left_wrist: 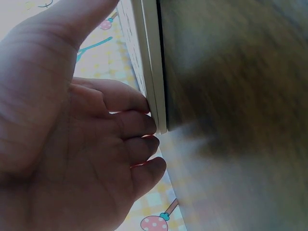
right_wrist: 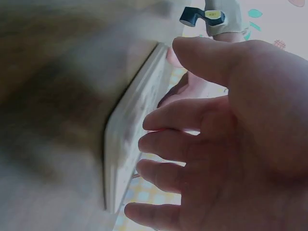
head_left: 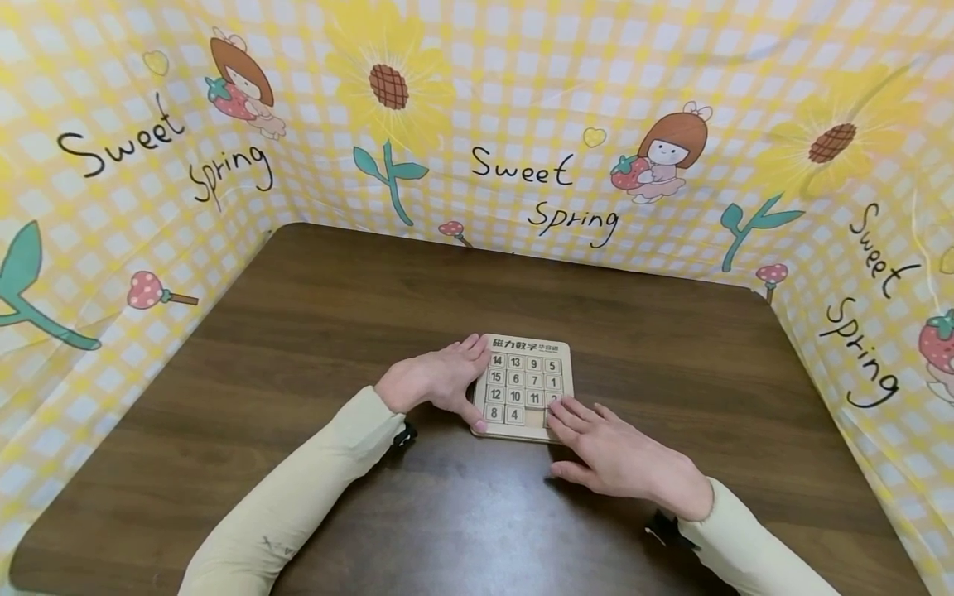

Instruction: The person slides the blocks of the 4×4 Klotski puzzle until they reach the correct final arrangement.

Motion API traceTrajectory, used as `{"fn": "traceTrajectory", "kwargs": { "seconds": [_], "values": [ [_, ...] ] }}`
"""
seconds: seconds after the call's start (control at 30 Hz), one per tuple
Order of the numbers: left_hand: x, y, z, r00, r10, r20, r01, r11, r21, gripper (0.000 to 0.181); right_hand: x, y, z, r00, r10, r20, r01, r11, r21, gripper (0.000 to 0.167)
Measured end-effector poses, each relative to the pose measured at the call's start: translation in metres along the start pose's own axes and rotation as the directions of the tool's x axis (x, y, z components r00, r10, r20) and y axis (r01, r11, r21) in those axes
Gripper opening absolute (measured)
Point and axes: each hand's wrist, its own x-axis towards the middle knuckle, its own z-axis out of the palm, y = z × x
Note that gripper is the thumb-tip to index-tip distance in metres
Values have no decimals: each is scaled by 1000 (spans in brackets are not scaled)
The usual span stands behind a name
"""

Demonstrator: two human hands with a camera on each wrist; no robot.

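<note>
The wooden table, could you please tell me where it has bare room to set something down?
The table is bare between the number puzzle and checked cloth behind, outside the left sleeve and right sleeve, and between them. It is crowded at the puzzle's left edge, by the left hand, and lower right corner, under the right hand.

1. The dark brown table with rounded corners (head_left: 358, 298) shows wood grain; its smooth surface has a soft shine.
2. The pale rectangular number board (head_left: 514, 431) and its square beige tiles (head_left: 515, 362) look like smooth, matt wood.
3. The yellow-and-white checked hanging (head_left: 514, 50) is thin cloth, slightly wrinkled.
4. The cream sleeves (head_left: 305, 488) are matt cloth, softly creased.
</note>
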Motion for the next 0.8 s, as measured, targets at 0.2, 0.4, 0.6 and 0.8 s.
{"fn": "traceTrajectory", "kwargs": {
  "seconds": [0.2, 0.4, 0.6, 0.8],
  "values": [
    [0, 1, 0, 1000, 2, -3, -2, 1000, 9, 125, 11, -10, -6, 999, -43, -2, 43, 999, -20, 67],
    [-1, 0, -1, 1000, -8, -7, 9, 1000, 11, 125, 24, -20, -5, 996, -81, 33, 82, 996, -30, 67],
    [-1, 0, 0, 1000, 9, -19, -9, 1000, 11, 126, 32, -23, -2, 996, -81, 39, 82, 996, -34, 67],
    [0, 0, 0, 1000, 7, -21, -7, 1000, 16, 127, 33, -23, 0, 996, -80, 35, 81, 996, -41, 67]
  ]
}}
